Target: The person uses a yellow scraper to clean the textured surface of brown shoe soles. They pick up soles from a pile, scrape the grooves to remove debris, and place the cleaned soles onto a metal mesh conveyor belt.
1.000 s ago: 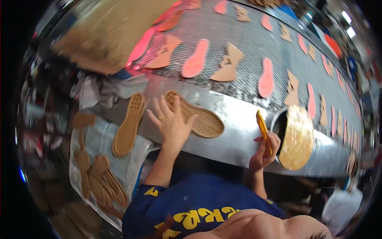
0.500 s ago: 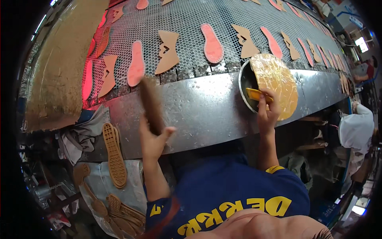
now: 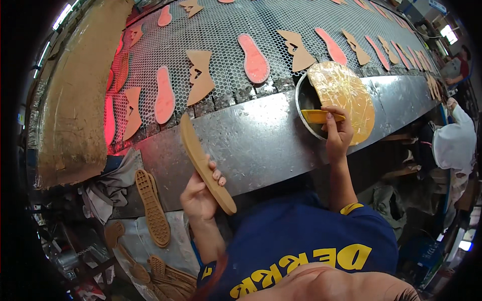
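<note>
Head view. The left hand (image 3: 198,198) is raised in front of the chest, forearm rising from the lower edge, palm turned toward the belt. Its fingers are clamped around the lower part of a tan shoe sole (image 3: 205,165), which is held on edge and tilted, its upper end leaning left over the steel apron (image 3: 261,145) of the conveyor.

The right hand (image 3: 337,134) reaches forward to a round metal pot (image 3: 303,103) set at the edge of the apron. Its fingers are closed on a yellow brush handle (image 3: 321,116), which points left into the pot's mouth. The pot's far side is covered by a wrinkled amber film (image 3: 346,93).

Beyond the apron, the mesh conveyor belt (image 3: 226,35) carries flat pink insoles (image 3: 254,57) and tan winged cut pieces (image 3: 200,75), laid apart in rows. A large sheet of brown board (image 3: 75,100) lies along the left end.

Below the left hand, a second ribbed sole (image 3: 153,208) lies tread up on a grey cloth (image 3: 108,188); further soles are stacked at the lower left (image 3: 165,278). No labels or signs can be told. Another person in white (image 3: 454,143) stands at the right edge.
</note>
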Motion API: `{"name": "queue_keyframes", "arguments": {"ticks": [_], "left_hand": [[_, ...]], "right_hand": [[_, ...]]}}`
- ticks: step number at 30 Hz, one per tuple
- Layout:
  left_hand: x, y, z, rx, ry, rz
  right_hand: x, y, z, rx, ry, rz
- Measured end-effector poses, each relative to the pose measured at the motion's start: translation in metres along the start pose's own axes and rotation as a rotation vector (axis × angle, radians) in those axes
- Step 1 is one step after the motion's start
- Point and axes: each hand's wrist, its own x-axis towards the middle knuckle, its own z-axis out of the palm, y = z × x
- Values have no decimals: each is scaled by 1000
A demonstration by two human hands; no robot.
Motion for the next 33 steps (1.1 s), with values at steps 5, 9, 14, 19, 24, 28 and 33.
{"name": "queue_keyframes", "arguments": {"ticks": [5,9,14,19,24,28,33], "left_hand": [[28,-44,-41,-112,-404,60],[30,-57,6,72,-271,-178],[38,-73,-22,244,-450,-237],[38,-75,-17,158,-474,-269],[38,-82,-14,165,-517,-289],[39,-85,-13,198,-551,-304],[39,-85,-11,247,-550,-327]], "right_hand": [[5,-5,-2,207,120,124],[2,-1,11,522,112,62],[-24,-12,46,-2,-136,-460],[-28,-14,67,-19,-321,-444],[-26,-8,66,-33,-317,-412],[-28,-4,62,-18,-303,-393],[-30,-3,58,-3,-277,-404]]}}
